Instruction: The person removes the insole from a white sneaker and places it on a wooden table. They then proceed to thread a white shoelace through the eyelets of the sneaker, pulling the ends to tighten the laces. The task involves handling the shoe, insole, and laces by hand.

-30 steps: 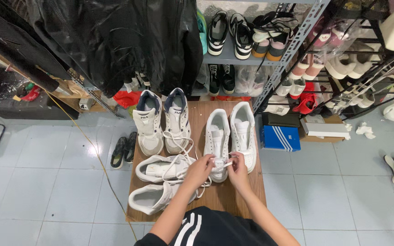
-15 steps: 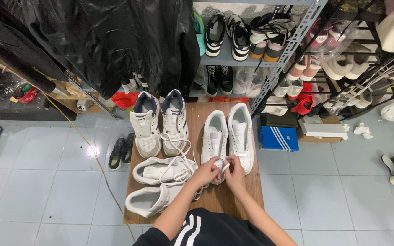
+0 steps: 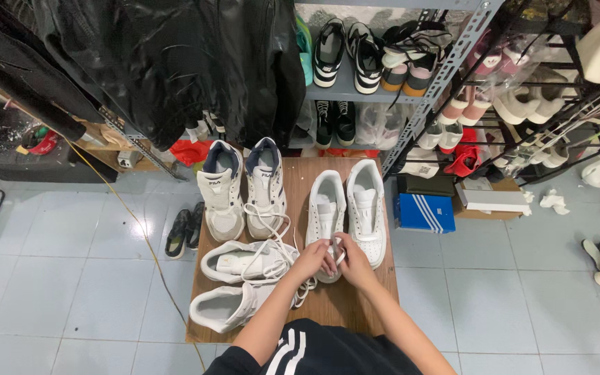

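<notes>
On a small wooden table (image 3: pixel 355 305) stand two plain white sneakers side by side, toes toward me. Both hands meet at the toe end of the left white sneaker (image 3: pixel 326 212). My left hand (image 3: pixel 312 260) and my right hand (image 3: pixel 351 258) pinch its white lace (image 3: pixel 334 251) between the fingers. The right white sneaker (image 3: pixel 367 208) touches my right hand's outer side. Left of them stand two white and grey sneakers with dark collars (image 3: pixel 244 187), their loose laces trailing. Two more white sneakers (image 3: pixel 237 281) lie on their sides near my left forearm.
A grey metal shelf (image 3: pixel 411 83) full of shoes stands behind the table. Black jackets (image 3: pixel 175 62) hang at the upper left. A blue shoebox (image 3: pixel 425 212) sits on the tiled floor to the right, black shoes (image 3: pixel 184 232) to the left, more shoes far right.
The view has shifted slightly. My hands stay at the left white sneaker's toe end, working its lace, with the fingers drawn a little closer together.
</notes>
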